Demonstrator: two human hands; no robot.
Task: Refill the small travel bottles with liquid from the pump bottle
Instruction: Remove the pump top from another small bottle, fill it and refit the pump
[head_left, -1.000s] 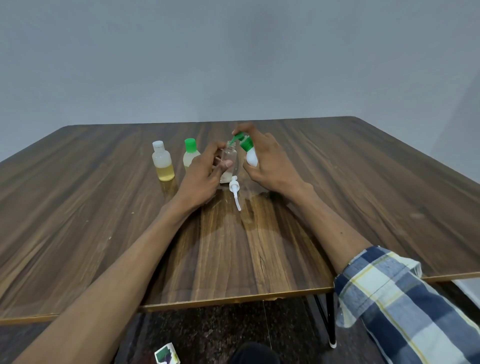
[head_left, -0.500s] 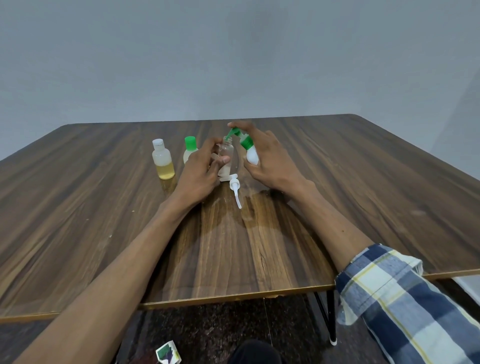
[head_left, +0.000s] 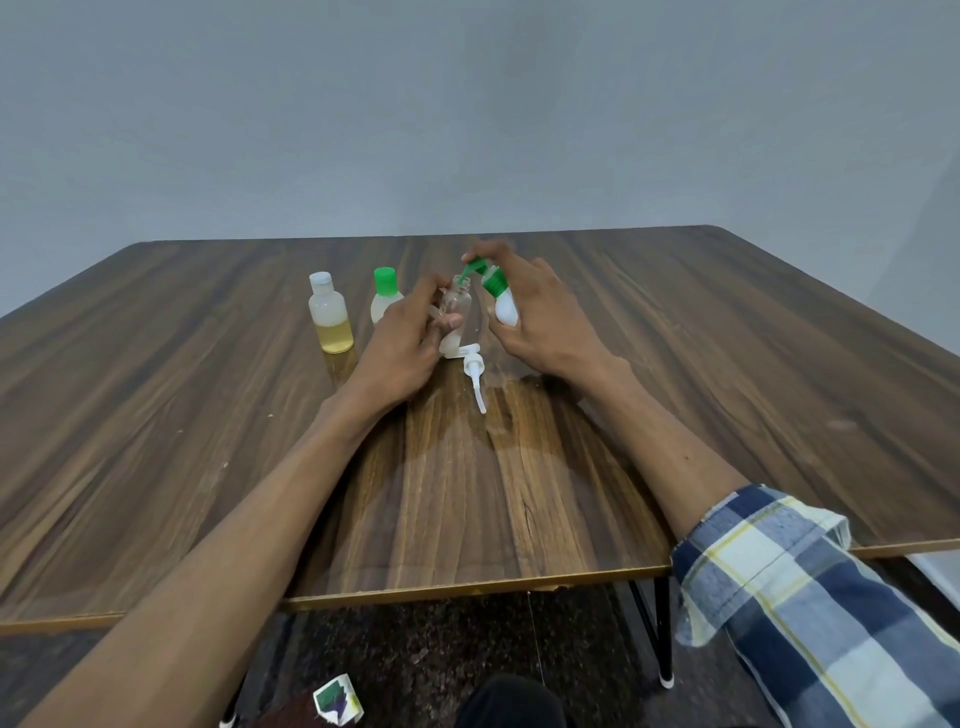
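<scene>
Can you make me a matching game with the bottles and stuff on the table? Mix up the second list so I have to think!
Things:
1. white-capped bottle
2. clear bottle
3. pump bottle
4. loose white pump

Places:
A. lying flat on the table
B. held in the left hand, cap off
C. standing far left, yellow liquid at the bottom
D. tilted in the right hand, green nozzle over an open neck

Pairs: 1-C, 2-B, 3-D, 4-A

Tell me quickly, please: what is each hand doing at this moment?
Left hand: fingers curled round the clear travel bottle, holding it upright.
Right hand: fingers grip the white pump bottle, its green nozzle over the clear bottle's mouth.
</scene>
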